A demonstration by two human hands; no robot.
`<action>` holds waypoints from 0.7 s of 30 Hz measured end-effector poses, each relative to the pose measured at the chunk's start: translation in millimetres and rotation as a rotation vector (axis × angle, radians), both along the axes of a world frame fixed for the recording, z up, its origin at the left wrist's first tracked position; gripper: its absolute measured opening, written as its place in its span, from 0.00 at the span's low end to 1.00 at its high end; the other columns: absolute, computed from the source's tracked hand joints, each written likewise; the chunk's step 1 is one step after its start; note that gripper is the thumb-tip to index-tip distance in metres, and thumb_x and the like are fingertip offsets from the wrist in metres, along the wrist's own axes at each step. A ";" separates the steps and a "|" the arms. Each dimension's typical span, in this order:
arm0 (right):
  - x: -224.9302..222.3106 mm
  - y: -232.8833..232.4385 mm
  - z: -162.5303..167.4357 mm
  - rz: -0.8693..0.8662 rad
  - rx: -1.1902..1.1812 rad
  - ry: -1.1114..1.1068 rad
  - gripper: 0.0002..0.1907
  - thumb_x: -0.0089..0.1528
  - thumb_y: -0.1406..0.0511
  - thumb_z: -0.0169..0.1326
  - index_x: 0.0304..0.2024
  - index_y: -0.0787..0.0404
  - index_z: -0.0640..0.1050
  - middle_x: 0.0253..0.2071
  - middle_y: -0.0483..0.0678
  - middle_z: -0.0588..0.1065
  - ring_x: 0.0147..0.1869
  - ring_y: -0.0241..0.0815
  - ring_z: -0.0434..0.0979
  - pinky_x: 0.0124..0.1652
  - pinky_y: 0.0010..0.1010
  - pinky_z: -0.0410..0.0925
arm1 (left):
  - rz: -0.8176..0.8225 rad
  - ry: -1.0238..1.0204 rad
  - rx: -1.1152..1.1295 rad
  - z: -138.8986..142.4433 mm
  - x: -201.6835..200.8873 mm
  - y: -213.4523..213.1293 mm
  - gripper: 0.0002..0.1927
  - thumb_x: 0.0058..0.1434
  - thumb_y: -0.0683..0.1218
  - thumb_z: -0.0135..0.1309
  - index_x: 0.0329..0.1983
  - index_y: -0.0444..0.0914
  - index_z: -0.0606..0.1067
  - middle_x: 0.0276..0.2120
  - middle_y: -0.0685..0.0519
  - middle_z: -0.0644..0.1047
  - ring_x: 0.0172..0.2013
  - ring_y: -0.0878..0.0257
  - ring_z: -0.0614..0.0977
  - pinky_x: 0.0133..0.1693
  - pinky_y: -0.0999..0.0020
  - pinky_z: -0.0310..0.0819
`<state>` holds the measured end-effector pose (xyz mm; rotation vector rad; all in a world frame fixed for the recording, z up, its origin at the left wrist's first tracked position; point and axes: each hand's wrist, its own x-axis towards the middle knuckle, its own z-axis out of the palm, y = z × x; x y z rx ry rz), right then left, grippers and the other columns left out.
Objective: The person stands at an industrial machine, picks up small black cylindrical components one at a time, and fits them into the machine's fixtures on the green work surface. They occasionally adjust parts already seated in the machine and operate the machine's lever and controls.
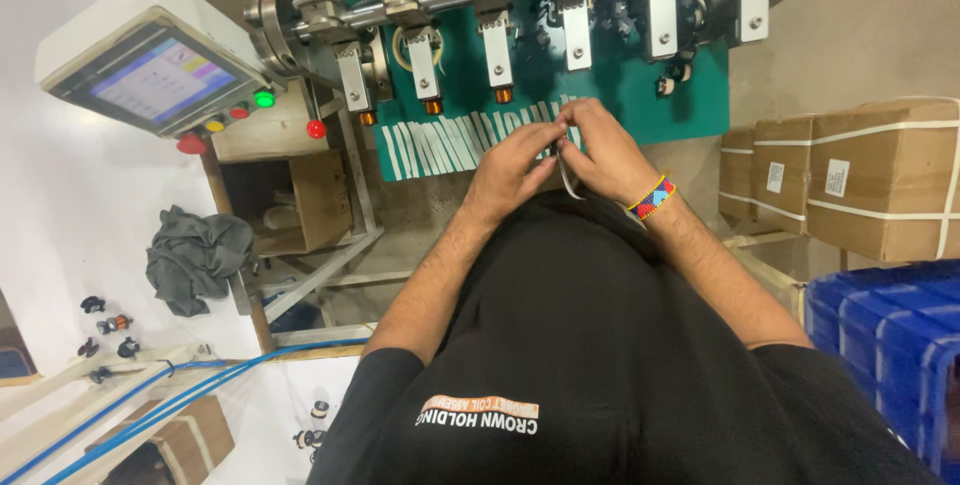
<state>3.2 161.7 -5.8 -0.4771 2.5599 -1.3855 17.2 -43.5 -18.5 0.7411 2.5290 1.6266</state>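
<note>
Together, the left hand [507, 170] and right hand [605, 155] pinch a small part [560, 148], with a pale strip [568, 180] hanging below, at the green board's [600, 95] near edge. Beyond them white strips [450, 140] lie along that edge, and coils [432, 105] sit under the spindles [495, 50] farther back.

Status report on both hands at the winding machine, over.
Left hand and right hand pinching a white strip together. Green plate just beyond. Nothing blocking.

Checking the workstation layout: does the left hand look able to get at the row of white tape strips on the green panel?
Probably yes: the left hand sits right beside the white tape strips, with nothing between them.
</note>
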 end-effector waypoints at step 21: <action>8.5 86.3 -25.9 0.011 -0.612 -0.769 0.17 0.73 0.56 0.45 0.41 0.62 0.77 0.32 0.39 0.74 0.34 0.27 0.72 0.36 0.22 0.68 | 0.167 0.038 -0.015 9.0 -10.4 66.4 0.18 0.62 0.38 0.63 0.56 0.35 0.76 0.52 0.47 0.80 0.51 0.55 0.83 0.53 0.65 0.78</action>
